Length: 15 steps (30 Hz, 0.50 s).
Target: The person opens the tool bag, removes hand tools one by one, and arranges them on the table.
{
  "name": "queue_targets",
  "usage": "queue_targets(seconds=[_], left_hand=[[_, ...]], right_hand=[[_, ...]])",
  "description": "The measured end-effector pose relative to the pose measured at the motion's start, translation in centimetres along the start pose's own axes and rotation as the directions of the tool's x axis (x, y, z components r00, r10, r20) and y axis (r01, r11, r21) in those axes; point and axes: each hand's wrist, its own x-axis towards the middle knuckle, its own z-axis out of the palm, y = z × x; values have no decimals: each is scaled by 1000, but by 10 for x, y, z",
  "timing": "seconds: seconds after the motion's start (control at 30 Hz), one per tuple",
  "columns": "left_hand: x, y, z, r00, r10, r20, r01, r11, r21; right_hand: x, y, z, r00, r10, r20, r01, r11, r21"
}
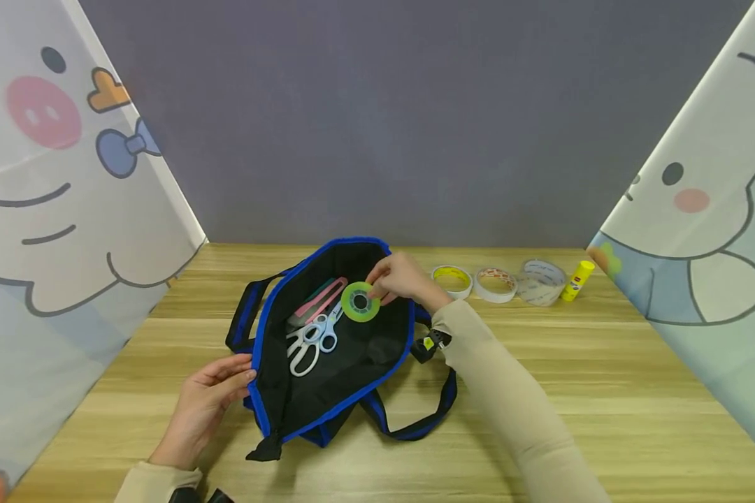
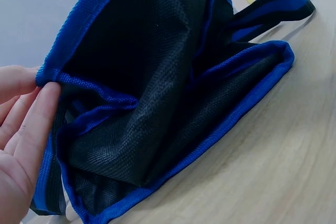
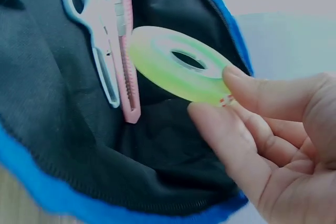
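Note:
A black zippered bag with blue trim (image 1: 377, 349) lies on the table, its mouth spread wide. My left hand (image 1: 210, 405) pinches the trimmed edge at the bag's left side; the left wrist view shows thumb and fingers on the blue binding (image 2: 68, 35). Over the opening, my right hand (image 1: 399, 278) pinches a roll of green tape (image 1: 354, 307) by its rim. Inside the bag lie blue-handled scissors (image 1: 328, 342), white-handled scissors (image 1: 303, 363) and a pink utility knife (image 3: 130, 77). In the right wrist view the tape roll (image 3: 157, 77) hangs tilted above the knife.
Right of the bag stand two tape rolls, one with a yellow core (image 1: 451, 274) and one white (image 1: 495, 286), then a clear wide tape roll (image 1: 541, 286) and a yellow glue stick (image 1: 577, 281). A bag strap (image 1: 415, 433) loops onto the table in front.

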Motion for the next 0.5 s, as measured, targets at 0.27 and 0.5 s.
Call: queue_targets(seconds=[0.27,0.5], left_hand=[[1,-2,-1,1000,3,-8,-3,1000,-10],[0,-4,-1,1000,5,-8,-6,1000,-31]], right_hand=[[-18,9,-24,995,-9,-104,28,984,177],[-33,26,-52,991,-15,-135,55,954,296]])
